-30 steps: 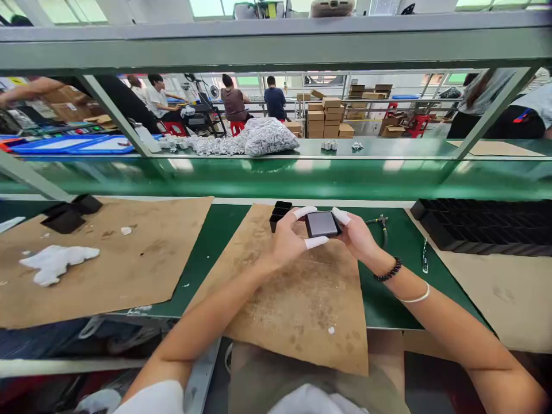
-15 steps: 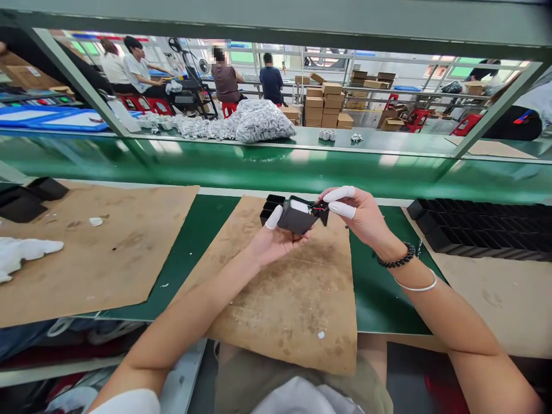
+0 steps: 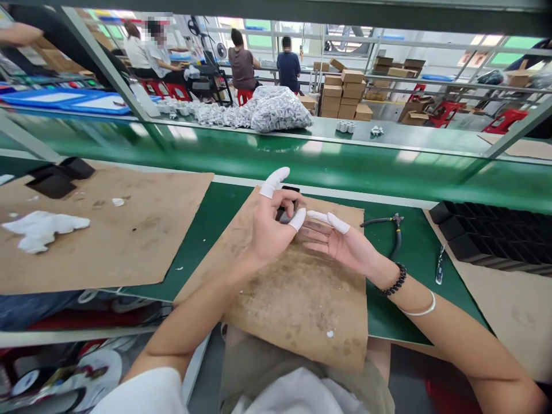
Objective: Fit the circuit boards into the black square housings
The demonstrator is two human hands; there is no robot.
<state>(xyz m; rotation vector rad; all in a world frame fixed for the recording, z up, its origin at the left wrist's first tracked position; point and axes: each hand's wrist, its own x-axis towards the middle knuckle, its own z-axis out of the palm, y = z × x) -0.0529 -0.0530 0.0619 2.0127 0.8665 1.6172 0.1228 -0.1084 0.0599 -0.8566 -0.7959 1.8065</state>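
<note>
My left hand (image 3: 269,230) is raised over the far end of a brown cardboard sheet (image 3: 297,299). Its fingers curl around a small black part (image 3: 285,208) that is mostly hidden behind them, and its capped index finger points up. White finger cots cover the thumb and index finger. My right hand (image 3: 340,244) lies just right of it, palm up, fingers stretched out and holding nothing. It also wears white finger cots, and a bead bracelet and a thin bangle are on the wrist.
Black pliers (image 3: 390,227) lie on the green bench right of the sheet. Black moulded trays (image 3: 495,236) fill the far right. To the left, a larger cardboard sheet (image 3: 107,230) carries a white cloth (image 3: 38,227) and black trays (image 3: 58,175). Beyond runs a green conveyor (image 3: 302,161) with a bag of white parts (image 3: 280,115). Other people work in the background.
Both hands held the black part a second ago. My right hand has let go and now lies open. My left hand has carried the part forward, and it is now mostly hidden.
</note>
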